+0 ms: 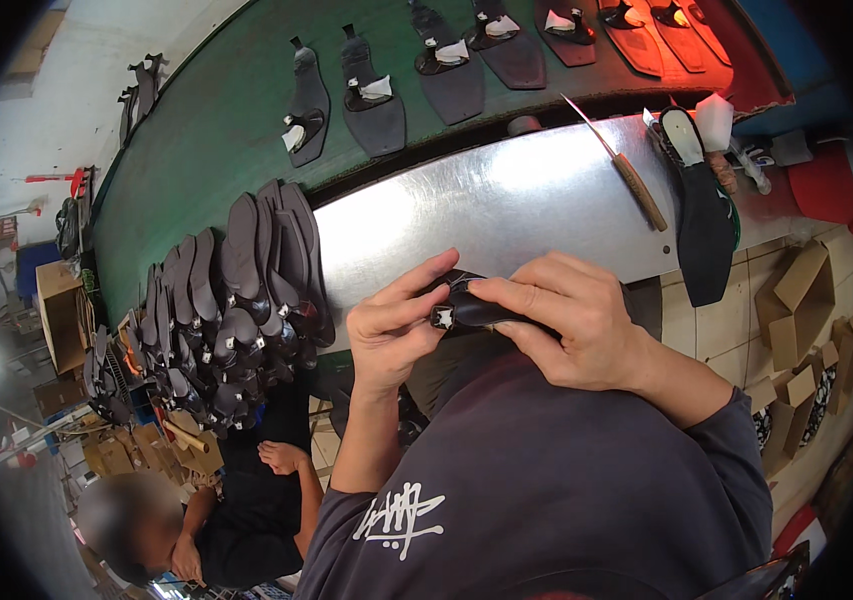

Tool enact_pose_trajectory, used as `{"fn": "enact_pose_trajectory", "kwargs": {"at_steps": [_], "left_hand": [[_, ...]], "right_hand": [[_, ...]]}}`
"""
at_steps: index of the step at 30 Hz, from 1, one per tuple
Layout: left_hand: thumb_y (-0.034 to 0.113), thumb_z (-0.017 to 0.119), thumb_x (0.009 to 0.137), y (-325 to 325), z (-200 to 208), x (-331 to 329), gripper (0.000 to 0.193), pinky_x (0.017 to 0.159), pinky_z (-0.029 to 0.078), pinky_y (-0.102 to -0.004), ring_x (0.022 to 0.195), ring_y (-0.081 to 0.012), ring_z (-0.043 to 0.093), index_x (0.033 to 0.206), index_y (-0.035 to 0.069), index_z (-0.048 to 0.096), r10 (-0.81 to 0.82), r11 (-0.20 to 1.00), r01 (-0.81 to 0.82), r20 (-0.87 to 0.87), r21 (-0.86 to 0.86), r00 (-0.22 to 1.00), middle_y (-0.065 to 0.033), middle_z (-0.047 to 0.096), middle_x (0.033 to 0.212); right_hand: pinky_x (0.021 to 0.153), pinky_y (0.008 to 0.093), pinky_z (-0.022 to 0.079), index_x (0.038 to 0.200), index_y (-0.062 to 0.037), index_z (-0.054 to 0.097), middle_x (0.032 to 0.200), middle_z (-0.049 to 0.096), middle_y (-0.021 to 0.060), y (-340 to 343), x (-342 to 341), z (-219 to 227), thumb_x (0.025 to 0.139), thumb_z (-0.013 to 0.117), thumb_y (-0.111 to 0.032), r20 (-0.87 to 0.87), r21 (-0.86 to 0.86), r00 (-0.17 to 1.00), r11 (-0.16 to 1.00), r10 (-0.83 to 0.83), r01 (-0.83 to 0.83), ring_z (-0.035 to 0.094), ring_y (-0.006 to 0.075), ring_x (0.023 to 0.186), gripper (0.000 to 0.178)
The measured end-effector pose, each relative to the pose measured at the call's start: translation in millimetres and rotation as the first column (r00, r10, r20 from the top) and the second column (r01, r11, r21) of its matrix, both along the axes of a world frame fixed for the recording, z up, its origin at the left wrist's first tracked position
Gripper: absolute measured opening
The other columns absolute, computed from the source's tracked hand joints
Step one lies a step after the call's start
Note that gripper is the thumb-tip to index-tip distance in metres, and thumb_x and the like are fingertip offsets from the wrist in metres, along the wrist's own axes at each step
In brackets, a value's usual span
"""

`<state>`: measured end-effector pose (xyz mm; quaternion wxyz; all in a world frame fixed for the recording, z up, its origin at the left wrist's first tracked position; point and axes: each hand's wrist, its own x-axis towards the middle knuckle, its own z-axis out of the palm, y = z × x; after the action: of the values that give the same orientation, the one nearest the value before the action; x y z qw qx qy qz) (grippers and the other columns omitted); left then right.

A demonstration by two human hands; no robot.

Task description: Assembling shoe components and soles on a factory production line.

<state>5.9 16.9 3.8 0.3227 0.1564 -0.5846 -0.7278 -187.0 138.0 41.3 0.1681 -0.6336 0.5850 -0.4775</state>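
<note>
Both my hands hold a black heeled sandal [481,312] just in front of my body, over the near edge of the metal worktop. My left hand [391,325] grips one end, its fingers curled beside a small square end with a white mark. From the right, my right hand [576,320] pinches the sandal, thumb below and forefinger pressed on top. Part of the sandal is hidden behind the fingers. To the right, a wooden-handled pointed tool [636,190] lies on the metal worktop [386,225]. Next to it, a black sole [703,245] overhangs the edge.
A dense pile of black sandals [236,320] stands at left. Several sandals, some with white paper tucked in, lie along the green conveyor belt [216,130], the right ones under red light. Cardboard boxes [796,300] sit on the floor at right. A co-worker [256,510] is at lower left.
</note>
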Motion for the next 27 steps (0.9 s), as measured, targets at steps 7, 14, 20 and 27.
{"fn": "enact_pose_trajectory", "kwargs": {"at_steps": [7, 14, 20, 27], "left_hand": [[-0.017, 0.052, 0.068, 4.0, 14.0, -4.0, 0.042, 0.087, 0.05, -0.0291, 0.107, -0.0259, 0.063, 0.103, -0.004, 0.071, 0.0, 0.994, 0.014, 0.126, -0.11, 0.992, -0.0281, 0.06, 0.121], [-0.012, 0.052, 0.083, 12.9, 6.8, -7.7, 0.041, 0.082, 0.054, -0.0276, 0.118, -0.0227, 0.055, 0.122, -0.002, 0.061, 0.005, 0.979, -0.063, 0.282, 0.194, 0.959, -0.0209, 0.049, 0.138], [-0.009, 0.04, 0.089, 13.3, 10.8, -11.4, 0.042, 0.077, 0.06, -0.029, 0.116, -0.0222, 0.057, 0.126, -0.002, 0.057, -0.032, 0.93, -0.099, 0.347, 0.354, 0.937, -0.0165, 0.049, 0.139], [-0.01, 0.041, 0.088, 17.7, 14.5, -15.4, 0.042, 0.076, 0.059, -0.0277, 0.114, -0.0218, 0.059, 0.126, -0.002, 0.057, 0.009, 0.93, -0.15, 0.387, 0.335, 0.922, -0.0161, 0.049, 0.139]], "right_hand": [[0.06, 0.0346, 0.047, 0.107, -0.0047, 0.067, 0.078, 0.056, 0.0064, 1.5, 4.3, 1.4, 0.072, 0.071, -0.008, -0.059, 0.066, 0.998, 0.998, -0.014, 0.018, 0.057, 0.0233, 0.068, 0.035], [0.066, 0.0358, 0.049, 0.116, -0.0046, 0.062, 0.084, 0.062, 0.0107, -2.2, 0.8, -12.9, 0.076, 0.068, -0.006, 0.07, 0.201, 0.997, 0.979, -0.035, 0.02, 0.062, 0.0284, 0.076, 0.041], [0.067, 0.0334, 0.05, 0.099, -0.0049, 0.068, 0.087, 0.065, 0.011, -1.2, 3.9, -21.1, 0.076, 0.066, -0.002, 0.163, 0.284, 0.986, 0.959, -0.028, -0.02, 0.063, 0.0269, 0.078, 0.023], [0.062, 0.0346, 0.049, 0.089, -0.0084, 0.07, 0.082, 0.06, 0.0079, -3.2, 6.7, -21.8, 0.074, 0.069, -0.003, -0.021, 0.15, 0.999, 0.988, -0.03, 0.033, 0.06, 0.0262, 0.071, 0.016]]}}
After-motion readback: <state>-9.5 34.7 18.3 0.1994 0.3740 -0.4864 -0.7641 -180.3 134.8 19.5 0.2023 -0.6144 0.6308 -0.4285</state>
